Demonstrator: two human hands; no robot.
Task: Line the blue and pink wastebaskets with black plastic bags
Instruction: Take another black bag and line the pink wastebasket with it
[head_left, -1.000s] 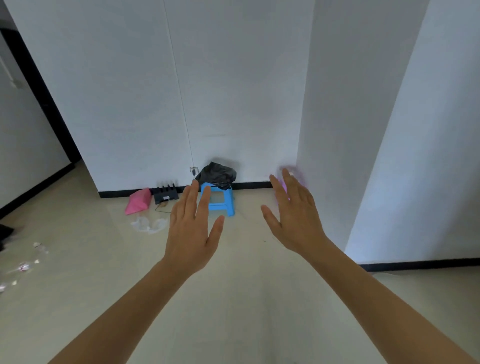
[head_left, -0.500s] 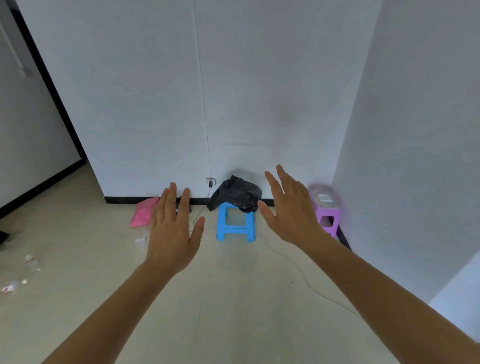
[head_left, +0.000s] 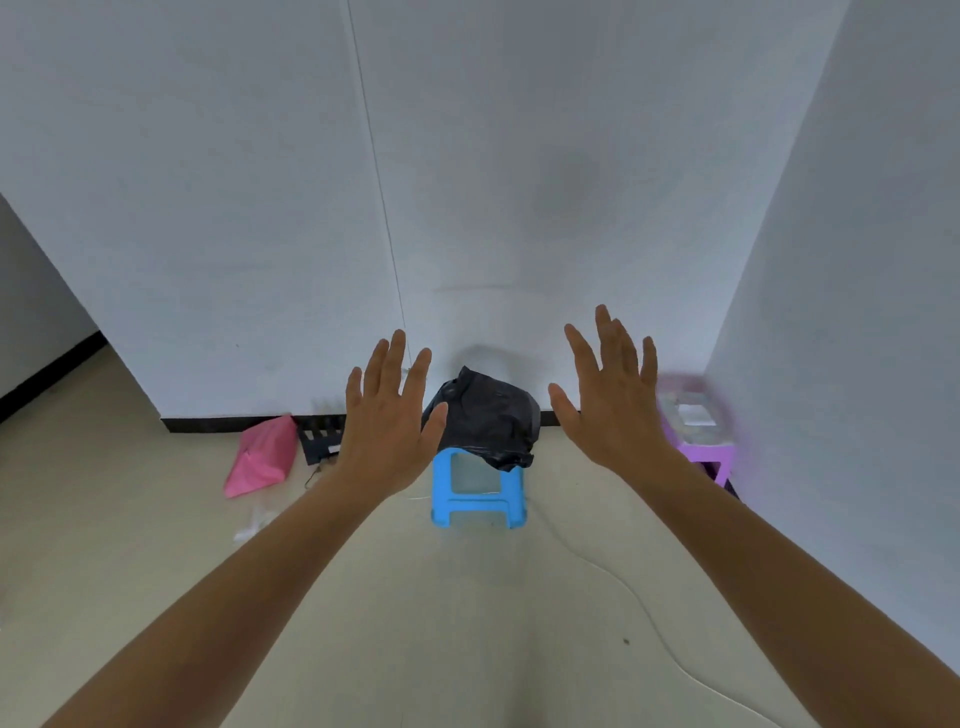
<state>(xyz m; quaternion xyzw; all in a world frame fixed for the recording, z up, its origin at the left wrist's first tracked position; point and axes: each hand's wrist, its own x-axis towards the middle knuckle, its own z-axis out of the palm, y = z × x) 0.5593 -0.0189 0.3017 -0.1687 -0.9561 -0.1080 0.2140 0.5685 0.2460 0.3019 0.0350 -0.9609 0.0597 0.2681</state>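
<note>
Left hand (head_left: 387, 415): spread wide, empty, left of stool
Right hand (head_left: 613, 400): spread wide, empty, right of stool
Black plastic bag (head_left: 485, 418): crumpled on blue stool (head_left: 475, 491)

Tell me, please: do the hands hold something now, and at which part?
Nothing is held. The left hand and right hand are both open and empty, fingers spread, raised in front of the black plastic bag.

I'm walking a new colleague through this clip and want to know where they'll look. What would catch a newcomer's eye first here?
Two bare hands held up with fingers spread, the left hand and right hand, fill the middle of the view and hold nothing. Between them, against the white wall, a crumpled black plastic bag sits on a bright blue stool. A pink bag lies on the floor to the left, and a purple stool stands in the right corner.
</note>
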